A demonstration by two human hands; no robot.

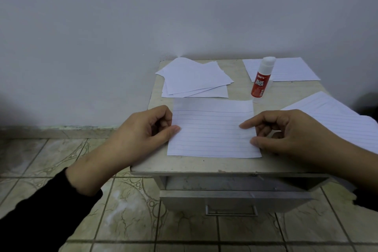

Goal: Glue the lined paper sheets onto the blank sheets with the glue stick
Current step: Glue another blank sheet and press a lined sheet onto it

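A: What is crowding the bench (235,164)?
B: The glue stick (260,80) is standing upright far-centre, between the blank sheets (194,80) at far left and lined sheets (286,69) at far right.
A: Any room?
B: A bare strip is running along the near edge.

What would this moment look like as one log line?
step: aligning lined sheet | left hand: pinching edge | right hand: pinching edge | glue stick: upright, untouched

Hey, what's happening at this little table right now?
A person is pressing a lined sheet flat on the small table, the left hand pinching its left edge, the right hand fingering its right edge. A glue stick stands upright behind it, untouched. A loose stack of blank sheets lies at the back left, more lined sheets to the right.
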